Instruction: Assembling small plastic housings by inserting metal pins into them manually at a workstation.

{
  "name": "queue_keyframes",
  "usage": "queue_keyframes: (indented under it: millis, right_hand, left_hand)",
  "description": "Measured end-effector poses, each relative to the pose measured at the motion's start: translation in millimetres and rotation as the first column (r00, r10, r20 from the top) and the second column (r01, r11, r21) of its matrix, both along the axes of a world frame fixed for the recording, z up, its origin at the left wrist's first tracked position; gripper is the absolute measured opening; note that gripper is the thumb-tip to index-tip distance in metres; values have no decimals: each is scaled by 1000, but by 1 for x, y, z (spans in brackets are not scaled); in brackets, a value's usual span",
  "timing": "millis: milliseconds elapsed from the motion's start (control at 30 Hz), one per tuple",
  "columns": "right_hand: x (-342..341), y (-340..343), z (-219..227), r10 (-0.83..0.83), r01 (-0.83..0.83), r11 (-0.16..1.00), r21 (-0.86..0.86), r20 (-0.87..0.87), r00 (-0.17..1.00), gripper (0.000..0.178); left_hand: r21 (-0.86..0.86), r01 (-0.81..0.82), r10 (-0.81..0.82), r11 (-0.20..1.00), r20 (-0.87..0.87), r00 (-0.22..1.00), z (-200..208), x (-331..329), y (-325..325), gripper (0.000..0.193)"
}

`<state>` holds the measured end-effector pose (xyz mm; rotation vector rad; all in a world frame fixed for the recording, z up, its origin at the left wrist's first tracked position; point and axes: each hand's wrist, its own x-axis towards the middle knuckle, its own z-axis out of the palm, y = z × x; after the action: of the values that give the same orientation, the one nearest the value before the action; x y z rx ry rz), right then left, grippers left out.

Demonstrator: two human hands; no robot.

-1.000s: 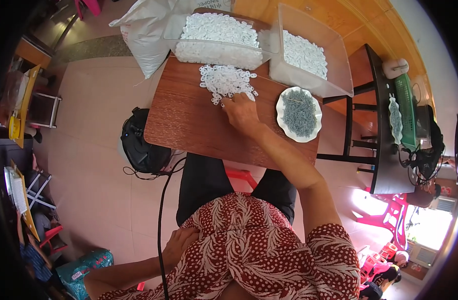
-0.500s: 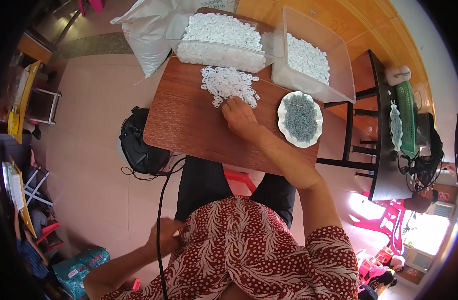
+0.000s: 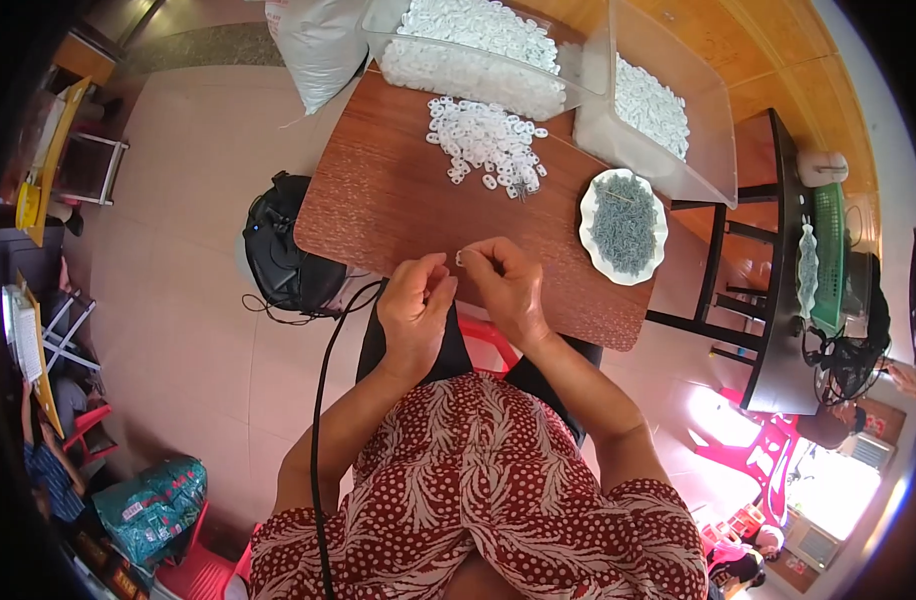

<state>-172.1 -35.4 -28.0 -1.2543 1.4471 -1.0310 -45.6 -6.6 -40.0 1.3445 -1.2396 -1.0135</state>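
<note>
Above the near edge of the brown table (image 3: 368, 200), my two hands face each other, slightly apart. My right hand (image 3: 510, 290) pinches a small white plastic piece (image 3: 460, 258) between thumb and fingertips. My left hand (image 3: 414, 312) is closed in a pinch; whatever lies between its fingertips is hidden. Beyond them lies a loose pile of white oval pieces with holes (image 3: 483, 138). A few thin grey pieces (image 3: 523, 187) rest at the pile's near edge. To the right stands a white wavy-rimmed dish (image 3: 590, 245) heaped with thin grey screw-like pieces (image 3: 623, 225).
Two clear plastic bins, one at the back (image 3: 458, 80) and one at the back right (image 3: 628, 162), hold many white pieces. A white sack (image 3: 318, 55) stands back left. A black backpack (image 3: 288, 250) sits left of the table; a black cable (image 3: 323, 400) hangs beside my left arm.
My right hand has come back from the white pile toward me with a small white piece. My left hand has risen from my side to meet it. The view has shifted slightly.
</note>
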Motion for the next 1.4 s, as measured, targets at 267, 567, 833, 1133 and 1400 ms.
queue_keyframes:
  millis: [267,567,833,1133,1400]
  right_hand:
    - [12,12,-7,0,-99,913,-395,-245,970,3]
    - [-19,-4,-26,8,-25,990,-136,-121,993,10]
    - [-66,-60,-68,-365,26,890,-456,-677,639,9]
    - [-75,-75,-83,-315,-86,898,-432,-767,560,7]
    - [-81,-60,-80,-262,-169,871,-461,-728,634,7]
  left_hand:
    - [-4,18,-18,1000,-93,995,-7,-1,2,22]
    - [301,116,52,946,-498,866,-27,3,-14,14]
    - [422,178,142,889,-624,768,-25,8,-16,10]
    - [437,184,152,880,-628,763,-27,12,-14,10]
    - [456,183,179,871,-641,746,-30,12,-14,10]
